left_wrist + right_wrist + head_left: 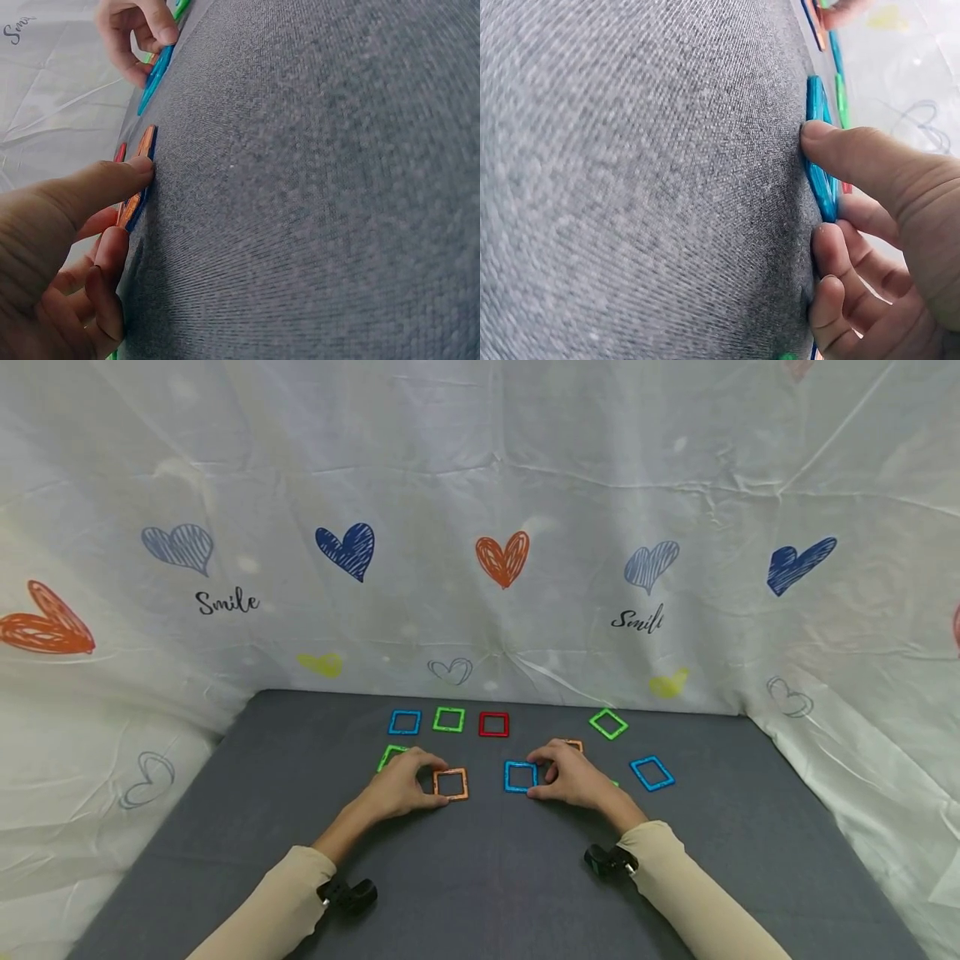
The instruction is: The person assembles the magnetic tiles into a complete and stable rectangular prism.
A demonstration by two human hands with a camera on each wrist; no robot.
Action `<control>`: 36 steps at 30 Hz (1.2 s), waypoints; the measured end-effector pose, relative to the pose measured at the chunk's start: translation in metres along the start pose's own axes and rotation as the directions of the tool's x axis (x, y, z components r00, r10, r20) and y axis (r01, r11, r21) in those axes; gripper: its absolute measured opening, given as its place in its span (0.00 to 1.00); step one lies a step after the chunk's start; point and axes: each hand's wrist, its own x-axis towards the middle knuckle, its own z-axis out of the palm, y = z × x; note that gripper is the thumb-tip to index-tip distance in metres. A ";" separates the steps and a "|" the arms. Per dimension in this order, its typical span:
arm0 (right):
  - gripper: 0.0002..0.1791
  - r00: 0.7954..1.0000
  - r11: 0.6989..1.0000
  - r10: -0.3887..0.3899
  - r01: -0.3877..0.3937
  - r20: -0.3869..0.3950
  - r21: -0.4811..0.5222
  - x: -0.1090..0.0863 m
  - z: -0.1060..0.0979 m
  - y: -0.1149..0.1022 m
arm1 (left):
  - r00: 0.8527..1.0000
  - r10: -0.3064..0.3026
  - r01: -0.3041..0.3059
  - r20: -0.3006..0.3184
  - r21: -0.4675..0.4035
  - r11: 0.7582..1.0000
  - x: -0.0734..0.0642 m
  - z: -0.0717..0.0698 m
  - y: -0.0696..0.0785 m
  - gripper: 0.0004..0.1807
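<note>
My left hand point(401, 783) pinches an orange square frame point(466, 783) by its left side, the thumb on the near edge and a finger on the far edge. In the left wrist view, a dark blue rim shows along the lower edge of the orange frame point(148, 141). To the right, my right hand point(573, 775) pinches a blue square frame point(507, 777) at its right side. The right wrist view shows the thumb on the near edge of the blue frame point(814, 94). A gap separates the two frames, which are low over the grey table.
Behind the hands lie a blue square point(404, 732), a green square point(448, 730), a red square point(493, 736) and a turned green square point(599, 716). Another blue one point(663, 768) lies right. The hands partly hide a green frame point(384, 758) and an orange frame point(576, 743).
</note>
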 end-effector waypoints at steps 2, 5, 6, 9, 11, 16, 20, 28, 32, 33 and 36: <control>0.27 1.000 1.000 -0.001 0.001 0.004 0.008 0.000 0.000 -0.001 | 1.000 0.004 -0.004 0.001 0.001 1.000 0.000 0.000 0.000 0.27; 0.26 1.000 1.000 -0.001 0.001 0.007 0.016 0.000 0.000 -0.003 | 1.000 0.011 -0.011 0.001 0.001 1.000 0.000 0.000 0.000 0.27; 0.26 1.000 1.000 -0.002 0.001 0.007 0.016 0.000 0.000 -0.003 | 1.000 0.014 -0.014 0.000 0.001 1.000 0.000 0.000 0.000 0.27; 0.26 1.000 1.000 -0.004 0.004 0.007 0.016 0.000 0.000 -0.003 | 1.000 0.023 -0.023 -0.002 0.003 1.000 0.001 0.002 0.001 0.26; 0.26 1.000 1.000 -0.004 0.004 0.007 0.017 0.000 0.000 -0.003 | 1.000 0.026 -0.026 -0.004 0.008 1.000 0.001 0.002 0.001 0.26; 0.26 1.000 1.000 -0.010 0.010 0.005 0.023 0.001 0.002 -0.002 | 0.999 0.035 -0.035 -0.013 0.013 0.999 0.004 0.004 0.001 0.26; 0.26 1.000 1.000 -0.007 0.007 0.011 0.027 0.004 0.004 -0.003 | 0.999 0.044 -0.043 -0.014 0.010 0.999 0.006 0.005 0.003 0.26; 0.25 0.999 1.000 -0.001 0.000 0.033 0.031 0.008 0.006 -0.007 | 1.000 0.018 -0.018 -0.003 -0.019 1.000 0.009 0.006 0.007 0.26; 0.25 0.999 1.000 -0.002 0.001 0.040 0.031 0.010 0.008 -0.010 | 1.000 0.002 -0.002 0.008 -0.039 0.999 0.010 0.008 0.008 0.26; 0.25 0.999 1.000 -0.005 0.004 0.041 0.030 0.011 0.009 -0.010 | 1.000 0.001 0.000 0.013 -0.047 0.999 0.010 0.008 0.009 0.26; 0.25 0.999 0.999 -0.020 0.018 0.046 0.030 0.013 0.011 -0.012 | 1.000 -0.001 0.002 0.023 -0.061 0.998 0.012 0.009 0.011 0.26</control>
